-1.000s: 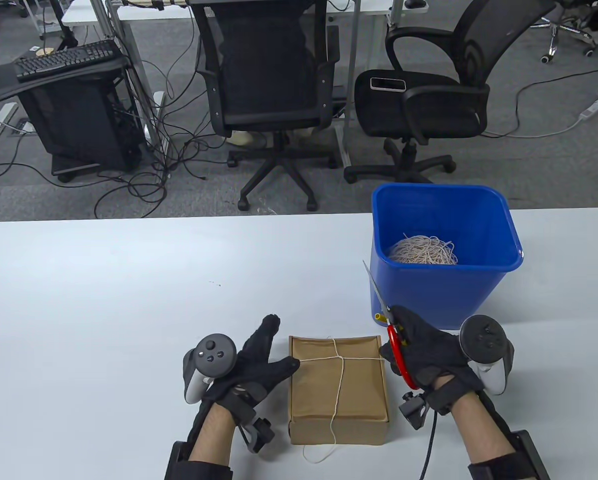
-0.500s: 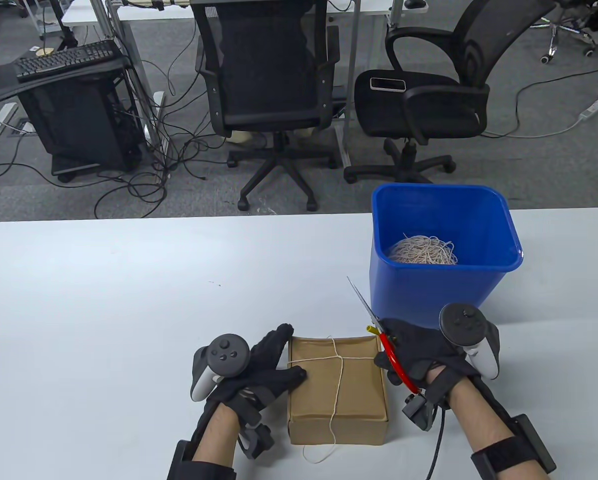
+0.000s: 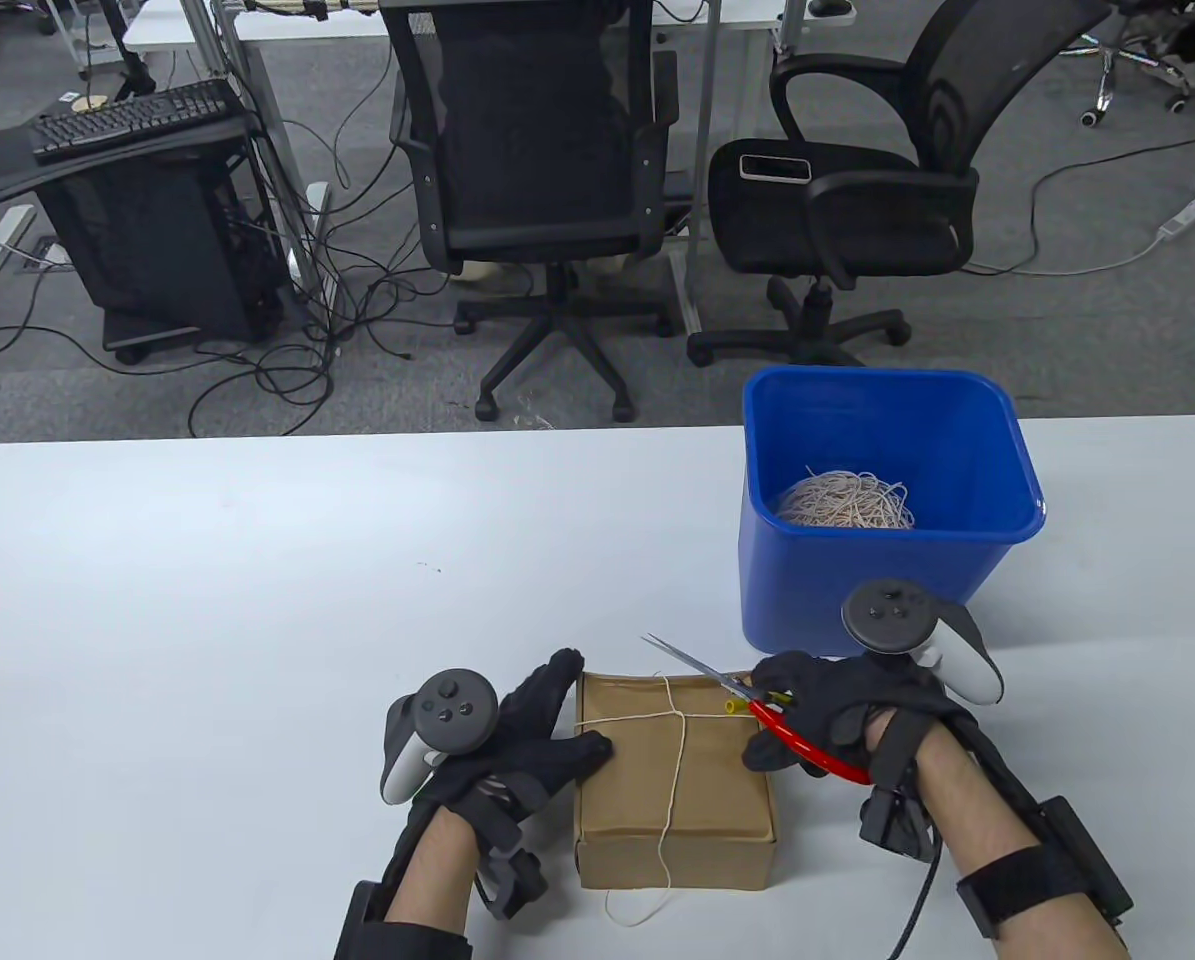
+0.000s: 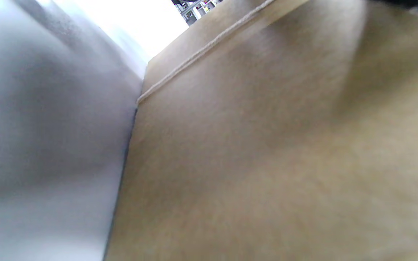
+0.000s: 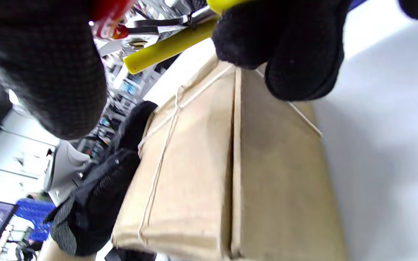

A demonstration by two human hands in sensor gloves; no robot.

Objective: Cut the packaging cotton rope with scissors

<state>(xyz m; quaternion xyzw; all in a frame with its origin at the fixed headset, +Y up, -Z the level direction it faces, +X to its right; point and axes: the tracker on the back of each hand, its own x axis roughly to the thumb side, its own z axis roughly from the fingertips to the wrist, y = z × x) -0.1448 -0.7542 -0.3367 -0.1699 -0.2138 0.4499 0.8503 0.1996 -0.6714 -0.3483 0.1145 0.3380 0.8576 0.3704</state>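
Brown box (image 3: 677, 765): near table edge, left hand (image 3: 517, 735) flat against its left side.
Right hand (image 3: 837, 710): grips scissors (image 3: 747, 700) — swung down from upright a moment ago.
Blades: slightly parted over far edge — cut looks imminent.
Rope (image 3: 679, 745): crossed on lid, uncut.

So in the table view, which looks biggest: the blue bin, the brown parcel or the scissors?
Largest to smallest as they appear in the table view:
1. The blue bin
2. The brown parcel
3. The scissors, held by the right hand

The bin stands farther from the camera yet looks biggest, so that order seems safe.
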